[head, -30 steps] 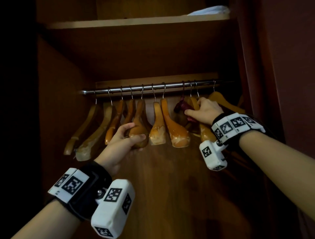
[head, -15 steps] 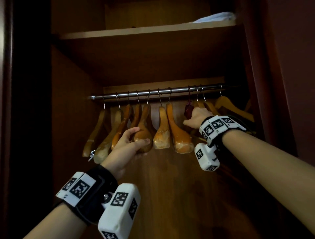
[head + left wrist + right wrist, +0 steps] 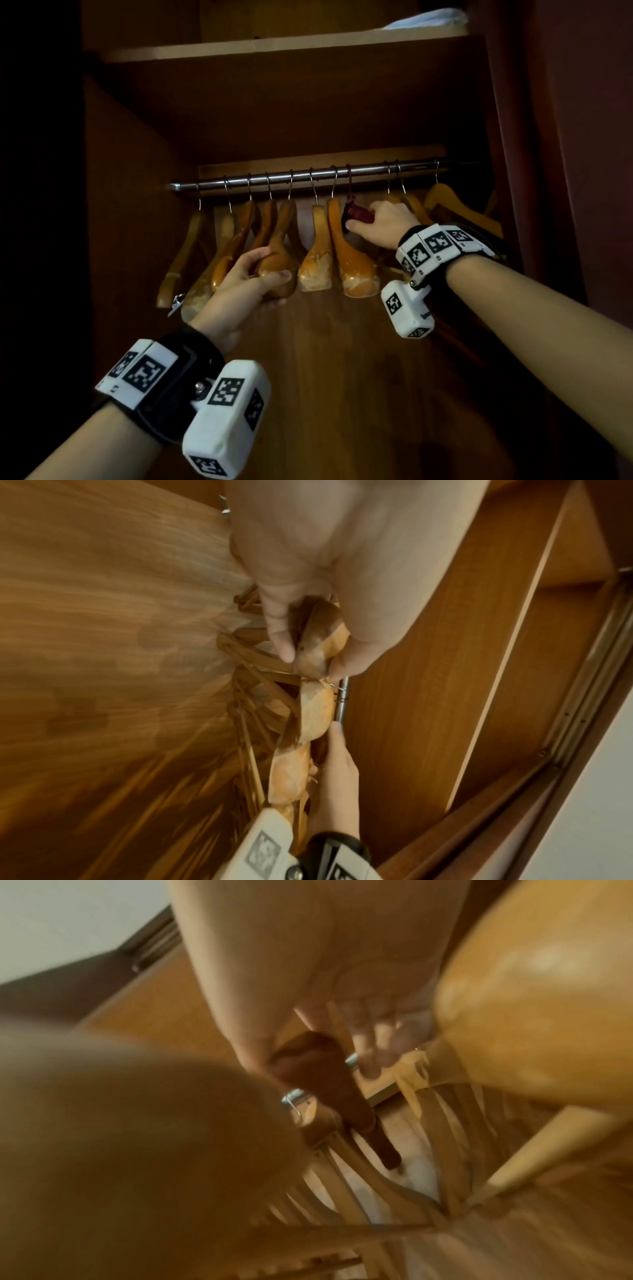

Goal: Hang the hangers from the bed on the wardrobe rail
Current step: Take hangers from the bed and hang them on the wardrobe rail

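Observation:
A chrome wardrobe rail [image 3: 308,176] carries several wooden hangers. My left hand [image 3: 250,274] grips the rounded end of an orange-brown hanger [image 3: 282,257] left of the middle; in the left wrist view thumb and fingers [image 3: 281,631] pinch that hanger's end [image 3: 318,637]. My right hand [image 3: 383,224] holds a dark red hanger [image 3: 356,216] that hangs by its hook on the rail, just right of two pale worn hangers [image 3: 317,263]. The right wrist view is blurred; it shows the dark red hanger [image 3: 329,1085] between thumb and fingers, with the rail [image 3: 351,1060] behind it.
A wooden shelf [image 3: 274,46] above the rail holds a folded white cloth [image 3: 428,19]. The wardrobe's side walls [image 3: 130,205] stand close on both sides. More light wooden hangers [image 3: 452,209] hang at the rail's right end. A small metal clip [image 3: 176,303] dangles from a left hanger.
My right hand slid the dark red hanger leftward along the rail, towards the pale hangers. The left hand kept its hold on the orange-brown hanger. The head camera tilted upward.

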Action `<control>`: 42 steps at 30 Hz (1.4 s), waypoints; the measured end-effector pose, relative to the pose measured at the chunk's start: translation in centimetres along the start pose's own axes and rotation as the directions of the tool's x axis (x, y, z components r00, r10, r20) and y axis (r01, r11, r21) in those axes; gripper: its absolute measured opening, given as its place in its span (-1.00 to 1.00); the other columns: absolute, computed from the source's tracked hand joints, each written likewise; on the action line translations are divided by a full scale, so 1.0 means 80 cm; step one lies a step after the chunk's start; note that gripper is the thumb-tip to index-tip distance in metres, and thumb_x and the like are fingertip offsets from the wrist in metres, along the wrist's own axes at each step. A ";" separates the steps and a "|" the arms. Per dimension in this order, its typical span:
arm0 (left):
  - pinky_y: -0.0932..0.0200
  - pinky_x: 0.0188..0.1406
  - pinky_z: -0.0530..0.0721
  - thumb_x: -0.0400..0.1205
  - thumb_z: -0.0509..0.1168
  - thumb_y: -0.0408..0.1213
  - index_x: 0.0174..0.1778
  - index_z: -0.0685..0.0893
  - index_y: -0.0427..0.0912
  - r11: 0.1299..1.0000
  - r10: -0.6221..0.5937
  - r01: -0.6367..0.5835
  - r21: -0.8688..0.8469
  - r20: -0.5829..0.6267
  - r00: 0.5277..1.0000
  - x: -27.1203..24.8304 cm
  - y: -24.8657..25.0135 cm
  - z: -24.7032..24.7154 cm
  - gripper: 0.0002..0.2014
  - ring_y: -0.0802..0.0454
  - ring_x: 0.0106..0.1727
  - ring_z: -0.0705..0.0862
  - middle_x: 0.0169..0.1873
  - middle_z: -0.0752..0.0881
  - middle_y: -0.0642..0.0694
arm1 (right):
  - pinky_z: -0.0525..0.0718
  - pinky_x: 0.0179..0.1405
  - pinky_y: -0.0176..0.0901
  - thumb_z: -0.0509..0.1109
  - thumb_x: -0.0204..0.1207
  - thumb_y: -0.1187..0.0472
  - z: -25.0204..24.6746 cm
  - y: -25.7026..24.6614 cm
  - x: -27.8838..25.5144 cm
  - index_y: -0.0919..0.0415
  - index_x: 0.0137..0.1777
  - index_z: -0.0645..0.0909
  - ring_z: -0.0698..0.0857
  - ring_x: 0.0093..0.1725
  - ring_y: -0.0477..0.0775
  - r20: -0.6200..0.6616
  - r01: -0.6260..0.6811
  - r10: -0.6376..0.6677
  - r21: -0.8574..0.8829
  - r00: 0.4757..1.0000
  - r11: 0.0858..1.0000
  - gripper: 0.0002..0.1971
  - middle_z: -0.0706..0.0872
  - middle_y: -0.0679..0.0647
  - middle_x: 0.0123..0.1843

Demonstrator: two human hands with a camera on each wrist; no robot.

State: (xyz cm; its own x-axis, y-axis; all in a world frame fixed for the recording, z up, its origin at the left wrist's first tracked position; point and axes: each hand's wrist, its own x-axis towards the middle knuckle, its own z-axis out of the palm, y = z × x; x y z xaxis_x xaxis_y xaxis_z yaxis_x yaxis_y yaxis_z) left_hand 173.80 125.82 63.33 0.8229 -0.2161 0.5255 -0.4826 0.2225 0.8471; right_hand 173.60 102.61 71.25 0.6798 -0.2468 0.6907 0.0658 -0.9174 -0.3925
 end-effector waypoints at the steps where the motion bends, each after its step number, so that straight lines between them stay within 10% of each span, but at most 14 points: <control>1: 0.10 -0.13 0.70 0.52 0.43 -0.39 0.39 0.48 0.04 1.000 0.000 0.000 -0.001 0.002 1.000 0.000 0.000 0.000 -0.46 -0.13 0.16 0.71 0.23 0.61 -0.15 | 0.51 -0.25 -0.18 0.18 0.58 -0.28 0.000 0.003 0.000 0.25 0.25 0.58 0.61 -0.06 0.13 -0.007 -0.030 0.030 0.003 1.000 1.000 -0.41 0.62 0.16 0.02; 6: 0.09 -0.10 0.72 0.53 0.42 -0.40 0.39 0.48 0.03 1.000 0.002 -0.002 -0.017 0.006 1.000 0.000 -0.001 0.001 -0.47 -0.12 0.15 0.71 0.20 0.60 -0.13 | 0.37 0.42 0.13 -0.11 0.74 -0.08 -0.011 0.024 0.000 0.35 0.46 0.41 0.46 0.44 0.37 -0.036 -0.143 0.141 -0.076 0.989 0.987 -0.43 0.49 0.37 0.45; 14: 0.08 -0.10 0.71 0.53 0.42 -0.41 0.41 0.48 0.03 1.000 0.000 0.001 -0.012 0.005 1.000 0.000 -0.003 0.005 -0.46 -0.12 0.11 0.70 0.16 0.60 -0.12 | 0.42 -0.50 -0.20 0.43 0.53 0.08 -0.017 0.050 -0.009 0.34 0.23 0.51 0.58 -0.14 0.09 0.197 -0.235 0.283 -0.235 0.939 0.943 -0.59 0.62 0.17 0.04; 21: 0.08 -0.08 0.72 0.55 0.40 -0.42 0.40 0.48 0.01 1.000 0.005 -0.005 -0.005 0.004 1.000 0.000 0.001 0.004 -0.48 -0.07 0.06 0.72 0.08 0.63 -0.09 | 0.52 -0.16 -0.14 0.35 0.58 0.20 -0.012 0.042 -0.013 0.34 0.26 0.55 0.62 0.09 0.19 0.168 -0.196 0.228 -0.188 0.959 0.962 -0.69 0.65 0.24 0.24; 27: 0.12 -0.14 0.71 0.53 0.42 -0.40 0.40 0.48 0.03 1.000 0.002 -0.002 -0.003 0.004 1.000 -0.001 0.000 0.003 -0.47 -0.06 0.07 0.72 0.17 0.63 -0.13 | 0.41 -0.48 -0.23 0.28 0.62 0.12 -0.010 0.024 -0.010 0.34 0.15 0.60 0.60 -0.19 0.09 0.187 -0.159 0.194 -0.186 0.963 0.970 -0.72 0.66 0.19 0.01; 34: 0.09 -0.12 0.69 0.52 0.44 -0.38 0.41 0.48 0.06 1.000 0.003 -0.003 0.012 -0.002 1.000 0.000 -0.003 0.000 -0.45 -0.09 0.13 0.70 0.22 0.61 -0.15 | 0.52 0.33 0.19 0.26 0.60 0.08 -0.032 0.051 0.001 0.24 0.45 0.42 0.46 0.42 0.37 -0.066 -0.189 0.178 -0.271 0.982 0.944 -0.54 0.49 0.29 0.42; 42: 0.10 -0.10 0.70 0.54 0.41 -0.41 0.42 0.46 0.04 1.000 -0.007 0.007 -0.004 -0.001 1.000 -0.001 -0.005 0.003 -0.45 -0.08 0.10 0.70 0.15 0.61 -0.10 | 0.54 -0.09 -0.11 0.33 0.57 0.29 -0.043 0.074 -0.004 0.39 0.34 0.51 0.65 0.15 0.24 0.138 -0.271 0.339 -0.364 0.931 0.891 -0.64 0.64 0.27 0.22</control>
State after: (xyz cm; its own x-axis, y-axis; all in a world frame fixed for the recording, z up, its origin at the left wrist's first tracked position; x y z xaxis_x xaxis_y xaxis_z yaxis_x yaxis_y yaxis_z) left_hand 173.85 125.49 62.95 0.8266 -0.2162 0.5197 -0.4757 0.2251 0.8503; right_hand 171.26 96.19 70.74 0.7555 -0.4976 0.4263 -0.3913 -0.8645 -0.3157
